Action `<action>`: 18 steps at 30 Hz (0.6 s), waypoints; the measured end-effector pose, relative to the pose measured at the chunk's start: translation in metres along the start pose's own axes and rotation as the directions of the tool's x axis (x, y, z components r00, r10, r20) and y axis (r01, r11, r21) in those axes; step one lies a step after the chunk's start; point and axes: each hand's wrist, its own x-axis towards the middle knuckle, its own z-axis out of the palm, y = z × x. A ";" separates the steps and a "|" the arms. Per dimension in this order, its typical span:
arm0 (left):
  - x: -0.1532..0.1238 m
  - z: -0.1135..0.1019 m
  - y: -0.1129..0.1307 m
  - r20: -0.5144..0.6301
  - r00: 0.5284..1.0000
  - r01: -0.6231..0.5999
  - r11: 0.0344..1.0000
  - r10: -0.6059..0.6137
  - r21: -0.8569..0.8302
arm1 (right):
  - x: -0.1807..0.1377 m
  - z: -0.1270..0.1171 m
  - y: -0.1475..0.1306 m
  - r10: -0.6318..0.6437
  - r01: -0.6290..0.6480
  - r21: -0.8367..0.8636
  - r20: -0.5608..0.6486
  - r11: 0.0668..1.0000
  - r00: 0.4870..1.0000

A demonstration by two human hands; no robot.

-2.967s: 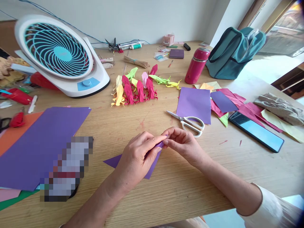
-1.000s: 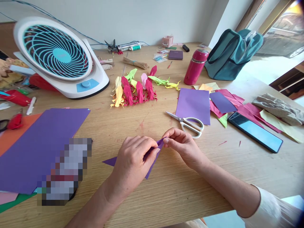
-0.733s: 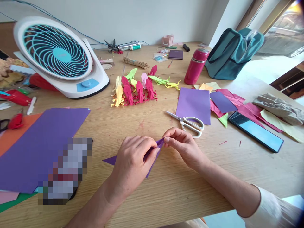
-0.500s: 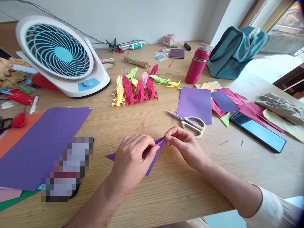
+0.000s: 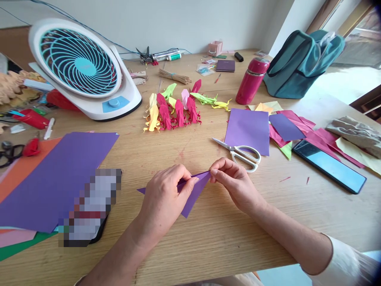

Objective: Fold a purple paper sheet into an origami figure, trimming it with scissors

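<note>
White-handled scissors (image 5: 233, 149) lie with their blades pointing left and away, their handles overlapping the near edge of a purple sheet (image 5: 247, 127) just behind them. Right of the scissors are magenta paper pieces (image 5: 323, 141), a smaller purple piece (image 5: 286, 128), a crumpled grey cloth (image 5: 358, 135) and a phone (image 5: 330, 165) with a lit screen. Beyond the scissors, to the left, a cluster of folded paper figures (image 5: 179, 113) stands in magenta, yellow, green and pink; straight beyond are a magenta bottle (image 5: 252, 81) and, right of it, a teal bag (image 5: 293, 67). Well to the scissors' left sit a white fan (image 5: 86, 65), a stack of coloured sheets (image 5: 59, 174) topped with purple, and an item blurred by pixelation (image 5: 92, 210).

Nearer the person than the scissors, and left of them, is the folded purple paper (image 5: 195, 195). The left hand (image 5: 166, 190) pinches its upper edge, covering part of it; the right hand (image 5: 232, 180) grips its right-hand tip between thumb and fingers, just beside the scissors' handles.

The surface (image 5: 208, 246) under the scissors is light wood grain, with reddish marks to their left. Far behind them rises a pale wall (image 5: 193, 24); daylight comes in beyond them on the right.
</note>
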 end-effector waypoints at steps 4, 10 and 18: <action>0.001 0.000 0.001 -0.004 1.000 0.018 1.000 -0.018 -0.014 | -0.001 0.000 0.000 -0.021 0.021 -0.012 0.001 1.000 1.000; -0.001 -0.001 0.001 -0.018 0.998 0.051 0.995 -0.052 -0.080 | -0.001 0.001 -0.001 -0.038 0.037 -0.051 -0.012 0.998 0.999; -0.002 -0.001 0.002 -0.040 0.995 0.083 0.990 -0.088 -0.111 | -0.002 0.001 0.000 -0.055 0.054 -0.051 -0.010 0.997 0.998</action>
